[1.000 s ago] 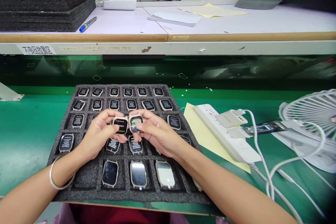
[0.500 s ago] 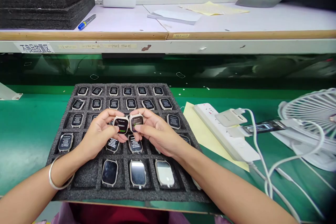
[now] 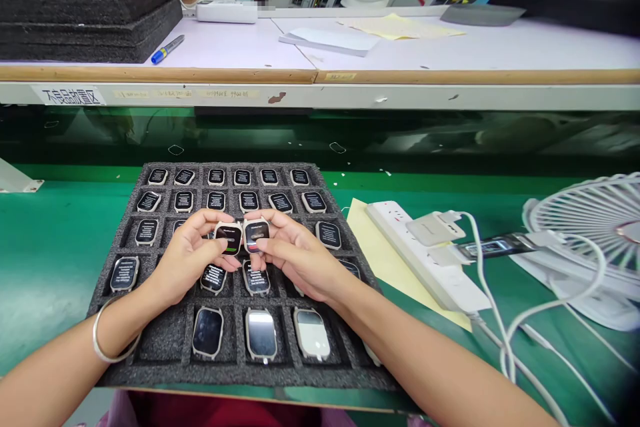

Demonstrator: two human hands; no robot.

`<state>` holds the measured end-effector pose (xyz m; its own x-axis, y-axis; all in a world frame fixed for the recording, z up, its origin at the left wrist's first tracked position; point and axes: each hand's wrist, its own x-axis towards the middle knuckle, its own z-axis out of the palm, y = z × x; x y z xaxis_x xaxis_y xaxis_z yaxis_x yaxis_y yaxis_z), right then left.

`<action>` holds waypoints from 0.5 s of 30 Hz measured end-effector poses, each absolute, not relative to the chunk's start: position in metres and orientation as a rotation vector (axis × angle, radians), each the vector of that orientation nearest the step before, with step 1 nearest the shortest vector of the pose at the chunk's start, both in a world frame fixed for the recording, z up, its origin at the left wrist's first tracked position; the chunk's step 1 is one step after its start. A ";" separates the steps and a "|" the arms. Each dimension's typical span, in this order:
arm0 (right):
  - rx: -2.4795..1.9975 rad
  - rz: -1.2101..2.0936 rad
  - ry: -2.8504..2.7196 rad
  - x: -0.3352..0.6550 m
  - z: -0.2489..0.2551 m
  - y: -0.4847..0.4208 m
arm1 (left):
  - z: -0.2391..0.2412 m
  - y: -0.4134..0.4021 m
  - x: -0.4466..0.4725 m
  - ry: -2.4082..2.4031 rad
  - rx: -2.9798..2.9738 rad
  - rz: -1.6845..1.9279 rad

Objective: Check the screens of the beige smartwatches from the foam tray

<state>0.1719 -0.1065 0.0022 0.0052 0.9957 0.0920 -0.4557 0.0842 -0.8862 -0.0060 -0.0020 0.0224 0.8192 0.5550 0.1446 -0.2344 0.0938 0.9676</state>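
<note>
**A:** State of the left hand?

**B:** The left hand (image 3: 187, 255) is clamped on a pale-rimmed, rounded-square smartwatch (image 3: 229, 233). Its thumb rests on the dark screen, where a green band shows near the lower edge.

**A:** And the right?

**B:** The right hand (image 3: 300, 255) grips a second pale-rimmed smartwatch (image 3: 257, 232), thumb over the lower screen. A reddish patch shows at the bottom.

**A:** Position of the held pieces?

**B:** Side by side, above the middle of a dark grey foam tray (image 3: 161, 344) with square compartments. Whether their cases touch, I cannot tell.

**A:** Tray contents?

**B:** More pale-rimmed smartwatches (image 3: 208, 332), lying singly in compartments. Those in the far rows show pale text on black. Hands and forearms hide several compartments.

**A:** Surroundings?

**B:** The tray rests on a green tabletop (image 3: 55, 233). To its right, a long white power strip (image 3: 427, 257) lies over a pale yellow sheet of paper (image 3: 387, 257). A round white fan (image 3: 575, 227) stands farther right. A silver-coloured bangle (image 3: 97, 333) encircles the left wrist.
</note>
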 end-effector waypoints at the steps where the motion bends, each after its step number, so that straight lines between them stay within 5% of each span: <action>1: -0.782 1.346 -0.906 0.172 0.003 -0.107 | 0.022 -0.002 -0.006 0.288 1.353 0.599; 10: -0.733 1.327 -0.921 0.172 0.006 -0.102 | 0.050 -0.009 -0.011 0.200 1.294 0.601; 15: -0.667 1.316 -1.035 0.162 0.028 -0.114 | 0.105 -0.041 -0.042 -0.031 0.984 0.021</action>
<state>0.1623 -0.1143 0.0282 -0.0610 0.9721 0.2264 -0.4497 0.1757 -0.8757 -0.0421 -0.0406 0.1050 0.9993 0.0039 0.0361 -0.0322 0.5532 0.8324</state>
